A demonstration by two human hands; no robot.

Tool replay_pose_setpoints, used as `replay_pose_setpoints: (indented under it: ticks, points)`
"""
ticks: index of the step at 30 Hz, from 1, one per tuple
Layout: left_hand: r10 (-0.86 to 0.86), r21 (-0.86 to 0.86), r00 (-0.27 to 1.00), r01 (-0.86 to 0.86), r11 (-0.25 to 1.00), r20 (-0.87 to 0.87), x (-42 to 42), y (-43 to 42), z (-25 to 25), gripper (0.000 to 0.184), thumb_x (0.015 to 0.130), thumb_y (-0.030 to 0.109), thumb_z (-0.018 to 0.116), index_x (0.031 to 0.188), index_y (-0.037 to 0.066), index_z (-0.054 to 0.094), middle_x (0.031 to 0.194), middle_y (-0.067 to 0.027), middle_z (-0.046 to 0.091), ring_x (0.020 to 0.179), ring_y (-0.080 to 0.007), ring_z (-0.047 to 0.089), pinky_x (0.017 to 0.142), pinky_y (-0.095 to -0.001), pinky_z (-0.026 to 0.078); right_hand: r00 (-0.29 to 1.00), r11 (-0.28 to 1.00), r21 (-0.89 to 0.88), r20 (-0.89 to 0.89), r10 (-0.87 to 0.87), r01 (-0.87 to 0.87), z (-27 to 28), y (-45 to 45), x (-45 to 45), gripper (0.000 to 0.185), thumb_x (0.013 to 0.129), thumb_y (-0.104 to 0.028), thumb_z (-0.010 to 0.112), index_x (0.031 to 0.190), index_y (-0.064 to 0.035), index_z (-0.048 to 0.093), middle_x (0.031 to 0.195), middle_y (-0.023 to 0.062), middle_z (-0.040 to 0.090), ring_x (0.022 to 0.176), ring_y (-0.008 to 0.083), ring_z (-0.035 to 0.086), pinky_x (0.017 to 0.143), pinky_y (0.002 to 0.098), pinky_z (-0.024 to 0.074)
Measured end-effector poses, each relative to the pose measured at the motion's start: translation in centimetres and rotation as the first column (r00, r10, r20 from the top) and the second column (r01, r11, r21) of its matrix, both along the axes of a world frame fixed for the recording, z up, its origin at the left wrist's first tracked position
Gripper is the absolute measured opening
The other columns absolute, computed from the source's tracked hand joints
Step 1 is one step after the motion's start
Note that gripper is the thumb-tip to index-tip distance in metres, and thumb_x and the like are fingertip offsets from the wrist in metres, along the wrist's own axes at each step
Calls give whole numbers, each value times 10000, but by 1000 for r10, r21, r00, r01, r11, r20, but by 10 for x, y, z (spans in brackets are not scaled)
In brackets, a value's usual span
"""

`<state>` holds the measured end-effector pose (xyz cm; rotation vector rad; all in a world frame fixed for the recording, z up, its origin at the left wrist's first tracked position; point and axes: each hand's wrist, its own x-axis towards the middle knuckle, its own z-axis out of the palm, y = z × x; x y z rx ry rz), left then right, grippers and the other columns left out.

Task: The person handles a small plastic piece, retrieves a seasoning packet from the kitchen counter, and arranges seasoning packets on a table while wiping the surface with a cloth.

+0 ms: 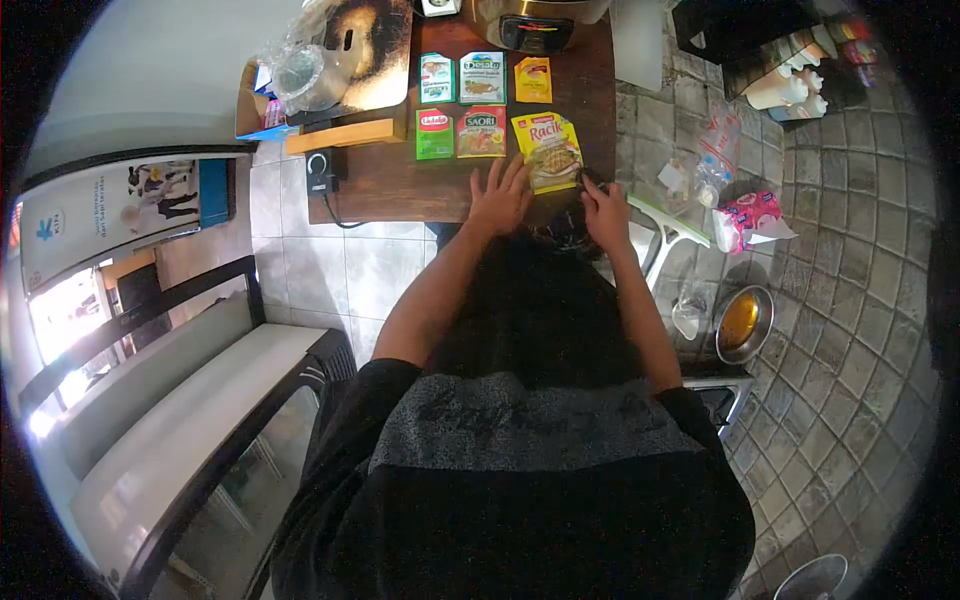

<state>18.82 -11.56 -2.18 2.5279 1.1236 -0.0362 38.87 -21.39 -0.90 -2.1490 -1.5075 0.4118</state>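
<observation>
My left hand (pixel 500 198) lies with fingers spread on the brown wooden table, its fingertips at the left edge of a yellow Racik seasoning packet (pixel 550 152). My right hand (pixel 605 215) is at the packet's lower right corner, fingers bent around something dark that I cannot make out. A dark, shiny shape (pixel 568 232) shows between my hands near the table edge. Left of the Racik packet lie a red Saori sachet (pixel 481 132) and a green Ladaku sachet (pixel 434 135). Behind them are a Desaku sachet (pixel 482 78), a green-white sachet (pixel 436 79) and a small yellow sachet (pixel 533 80).
A metal cooker (pixel 535 22) stands at the back of the table (pixel 400 190). At the left are a scorched board (pixel 380 50), plastic wrapping (pixel 300 78) and a wooden block (pixel 345 136). To the right sit a pan with oil (pixel 744 324) and a pink pack (pixel 750 222). A bench (pixel 200 400) is lower left.
</observation>
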Motion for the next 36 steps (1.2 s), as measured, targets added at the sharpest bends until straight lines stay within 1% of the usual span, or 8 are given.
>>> replay_pose_setpoints:
  ticks: [5,12,20,26,28,31,33,36]
  points:
    - [-12,45,1000,12,999,5,0,0,-2,509,916,408,367,1366,194,267,1461,-16,168,1324,-282,168,975,-638,133,998,999,-42,-55,-17,15,-1,0,3,328,833,-232,568,1161,-218,587,883,158,493,824,332,516,703,408,431]
    - [-14,5,999,14,1000,-47,2,1,2,529,918,413,362,1385,207,223,1462,-15,154,1330,-282,152,972,-643,134,999,998,-50,-18,-40,39,-7,-1,3,335,828,-231,583,1163,-221,585,908,154,508,853,324,529,733,389,436]
    - [-14,-3,998,14,1000,-67,3,2,7,524,918,416,361,1382,212,228,1463,-16,153,1333,-282,145,972,-645,134,997,995,-92,-61,-37,31,0,0,4,341,829,-240,577,1171,-228,580,921,148,508,866,316,525,732,393,432]
    - [-21,-60,997,17,998,-72,3,4,8,526,919,411,359,1381,196,226,1466,-19,138,1335,-290,137,980,-646,115,995,992,-122,-95,-40,28,-2,1,5,337,834,-236,573,1171,-226,578,931,149,512,881,321,523,748,394,431]
    - [-28,-139,993,12,990,-114,4,6,10,536,927,424,323,1393,191,197,1479,-14,94,1347,-293,99,989,-643,82,991,993,-115,-124,-44,30,-1,1,7,336,835,-230,573,1171,-226,577,930,151,514,887,327,521,758,393,430]
    - [-44,-184,988,16,983,-151,5,9,11,540,933,441,281,1407,211,159,1488,-5,53,1358,-294,57,997,-636,54,972,994,-102,-232,-49,25,-9,-3,16,324,842,-207,575,1164,-164,578,927,153,519,899,315,528,783,370,426]
    - [-58,-179,985,29,983,-161,4,10,10,538,934,445,270,1410,229,145,1490,-2,45,1359,-295,47,999,-633,51,897,992,128,-440,37,22,-15,-4,23,304,850,-186,576,1139,-92,578,923,148,521,899,285,538,787,339,424]
    - [-67,-185,986,38,982,-155,3,11,9,532,934,448,260,1414,258,130,1491,0,40,1359,-297,45,999,-634,51,896,998,55,-443,40,-17,-6,-7,34,292,853,-171,580,1112,-37,577,929,140,520,910,253,539,789,321,422]
